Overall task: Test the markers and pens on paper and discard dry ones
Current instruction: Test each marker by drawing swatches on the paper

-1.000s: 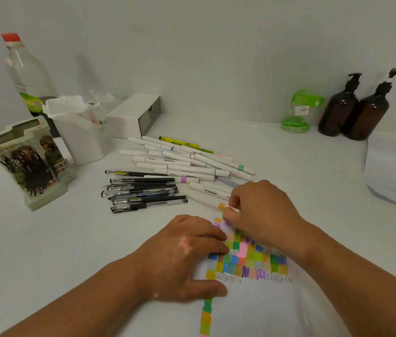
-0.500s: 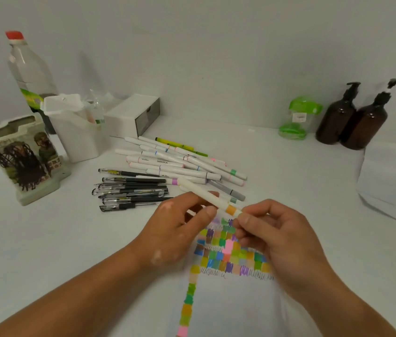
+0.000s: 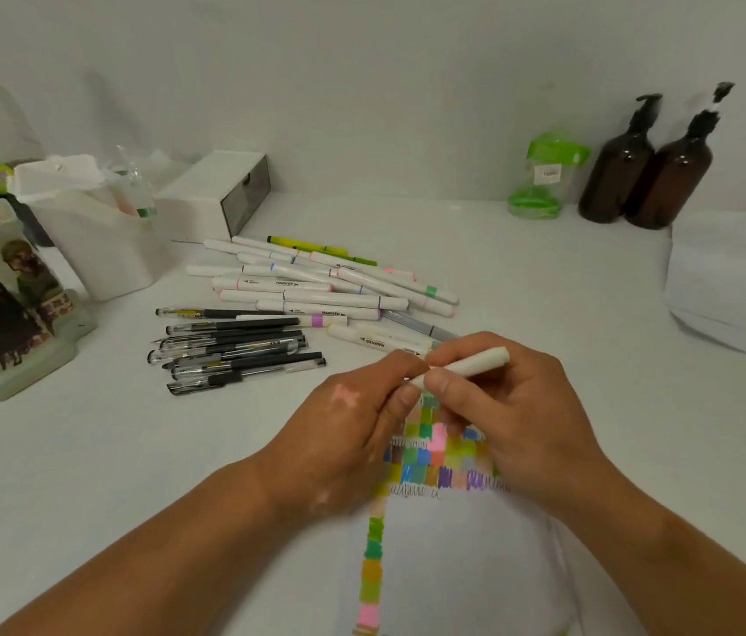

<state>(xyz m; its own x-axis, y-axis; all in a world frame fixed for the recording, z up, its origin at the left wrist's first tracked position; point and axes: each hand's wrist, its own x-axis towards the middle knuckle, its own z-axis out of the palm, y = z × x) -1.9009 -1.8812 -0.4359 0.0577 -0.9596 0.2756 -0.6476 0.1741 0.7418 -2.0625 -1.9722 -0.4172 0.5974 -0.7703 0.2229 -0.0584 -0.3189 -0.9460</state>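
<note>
Held marker (image 3: pixel 467 365) now points rt; bin (image 3: pixel 100 263) w/ markers (image 3: pixel 131 205).

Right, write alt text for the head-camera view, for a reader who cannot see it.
Left hand and right hand together hold a white marker above paper bearing coloured test swatches. More markers and black pens lie on the table beyond.

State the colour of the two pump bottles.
Dark brown pump bottles with black pump heads; seen in the head view.

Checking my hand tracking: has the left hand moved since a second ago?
Yes: the left hand lifted off the paper, toward the top of the colour grid, and now pinches the white marker.
</note>
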